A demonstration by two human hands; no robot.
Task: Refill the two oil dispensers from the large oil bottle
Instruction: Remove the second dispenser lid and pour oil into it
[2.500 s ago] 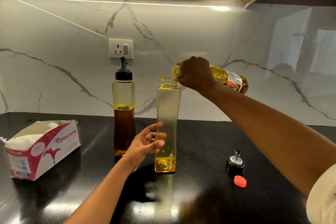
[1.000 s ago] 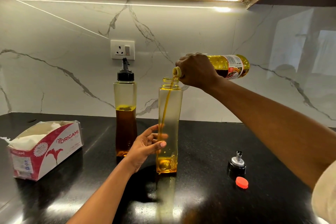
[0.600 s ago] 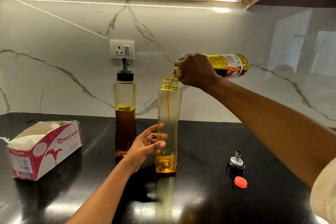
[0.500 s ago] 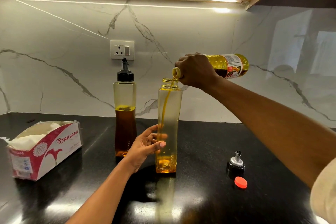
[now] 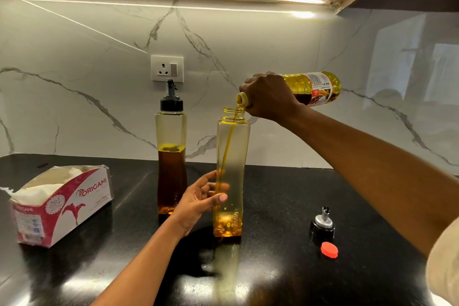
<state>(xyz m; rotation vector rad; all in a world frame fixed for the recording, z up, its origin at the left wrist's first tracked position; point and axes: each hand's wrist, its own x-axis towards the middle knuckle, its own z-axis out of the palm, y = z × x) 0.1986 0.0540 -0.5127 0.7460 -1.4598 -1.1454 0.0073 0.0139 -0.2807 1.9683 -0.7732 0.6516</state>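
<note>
On the black counter (image 5: pixel 285 281), head view, stand two tall clear dispensers. Open dispenser (image 5: pixel 232 169) is uncapped, upright, near the middle of the counter, with a shallow layer of yellow oil at its base. A thin oil stream (image 5: pixel 227 146) runs from the mouth above down inside its left wall. Left hand (image 5: pixel 198 201) grasps this dispenser at its lower half, thumb across the front and fingers wrapped behind, steadying it. Right hand (image 5: pixel 269 95) is clenched round the neck end of the oil bottle (image 5: pixel 315 88), which lies nearly level in the air, mouth just over the dispenser's rim, base pointing right; the bottle is roughly half full and labelled.

Capped dispenser (image 5: pixel 171 156) stands just left of and behind the open one, apart from it, black spout cap on, dark oil filling about the lower half.

Right of the open dispenser, well apart, a black spout cap (image 5: pixel 322 225) sits on the counter with a red cap (image 5: pixel 329 250) just in front of it.

At the left edge lies an opened tissue box (image 5: pixel 62 204), red and white. A wall socket (image 5: pixel 167 68) sits on the marble backsplash behind the capped dispenser.
</note>
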